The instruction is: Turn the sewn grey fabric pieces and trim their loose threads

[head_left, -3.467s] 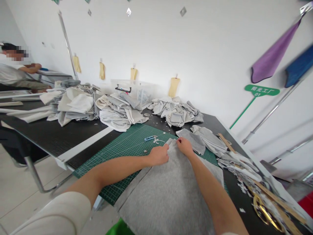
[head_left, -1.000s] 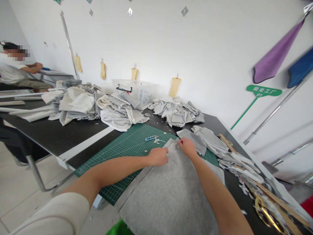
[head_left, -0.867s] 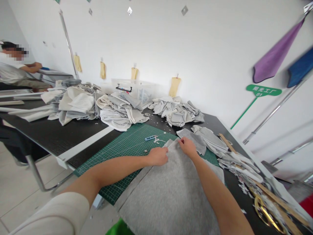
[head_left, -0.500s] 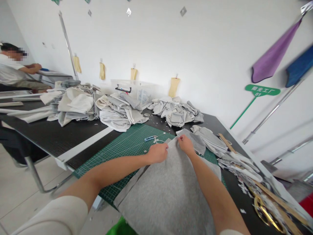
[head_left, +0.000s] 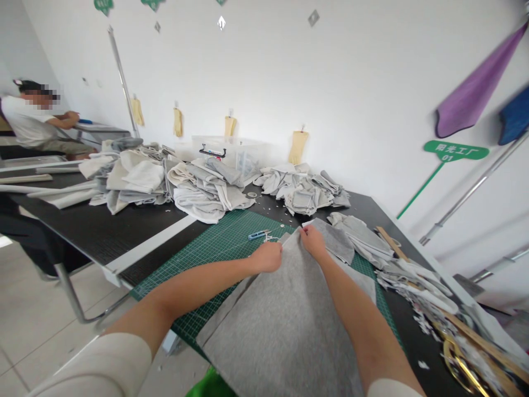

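A large piece of grey fabric [head_left: 281,325] hangs from both hands over the near edge of the green cutting mat [head_left: 198,253]. My left hand [head_left: 268,257] is closed on its upper left edge, fingers curled in. Close by on the right, my right hand [head_left: 313,241] pinches the top edge, and a short stretch of cloth lies between the two. Just beyond the left hand, small blue thread snips [head_left: 258,235] rest on the mat beside white scraps. Another folded grey cloth [head_left: 330,240] lies behind the right hand.
Heaps of grey and white cloth [head_left: 136,179] cover the back of the black table [head_left: 82,231]. Gold-handled scissors [head_left: 457,361], wooden strips and scraps lie on the right. A clear plastic box [head_left: 248,151] stands by the wall. A person [head_left: 33,121] sits far left.
The view has shifted slightly left, so the surroundings appear a little further right. Both hands keep their hold on the grey fabric, almost in the same place.
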The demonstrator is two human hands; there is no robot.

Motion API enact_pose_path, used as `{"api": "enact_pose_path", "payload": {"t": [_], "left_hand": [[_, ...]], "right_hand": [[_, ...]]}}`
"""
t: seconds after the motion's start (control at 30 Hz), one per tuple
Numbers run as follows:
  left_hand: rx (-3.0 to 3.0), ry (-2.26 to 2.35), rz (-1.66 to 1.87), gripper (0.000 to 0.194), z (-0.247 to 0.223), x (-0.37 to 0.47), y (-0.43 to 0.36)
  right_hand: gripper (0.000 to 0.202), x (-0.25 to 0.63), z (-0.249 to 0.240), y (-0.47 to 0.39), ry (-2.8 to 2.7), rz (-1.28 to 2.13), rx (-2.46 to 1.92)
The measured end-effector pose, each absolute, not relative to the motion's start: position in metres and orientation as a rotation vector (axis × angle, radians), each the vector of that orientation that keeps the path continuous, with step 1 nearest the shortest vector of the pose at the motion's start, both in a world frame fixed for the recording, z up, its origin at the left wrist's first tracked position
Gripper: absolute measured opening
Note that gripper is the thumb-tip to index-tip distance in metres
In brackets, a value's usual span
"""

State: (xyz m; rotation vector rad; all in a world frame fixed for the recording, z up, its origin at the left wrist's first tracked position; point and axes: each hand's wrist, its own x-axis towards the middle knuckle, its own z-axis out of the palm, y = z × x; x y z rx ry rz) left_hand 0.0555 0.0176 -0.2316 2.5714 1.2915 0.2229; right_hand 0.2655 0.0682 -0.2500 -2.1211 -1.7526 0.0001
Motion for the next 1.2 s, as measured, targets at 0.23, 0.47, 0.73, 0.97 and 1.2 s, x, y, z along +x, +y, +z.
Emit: {"api": "enact_pose_path", "payload": {"t": [0.23,0.47,0.73,0.97,1.2], "left_hand": [[2.641,1.256,0.056,0.029,-0.231,0.055,0.012],[2.647,1.315,0.031,0.032,-0.23,0.054,0.008],[2.644,1.315,-0.047,0.03,-0.226,0.053,0.006],[2.596,1.344,-0.1,0.033,-0.221,0.054,0.009],[2.546,1.29,-0.071,0.037,-0.218,0.053,0.014]], "right_hand": [[0.029,0.254,-0.255,0.073,-1.823,0.043,-2.162],[0.032,0.254,-0.261,0.074,-1.866,0.034,-2.169],[0.038,0.265,-0.257,0.06,-1.919,-0.119,-2.04],[0.043,0.28,-0.252,0.016,-2.136,-0.035,-1.952],[0.06,0.273,-0.24,-0.039,-2.318,0.078,-1.832]]}}
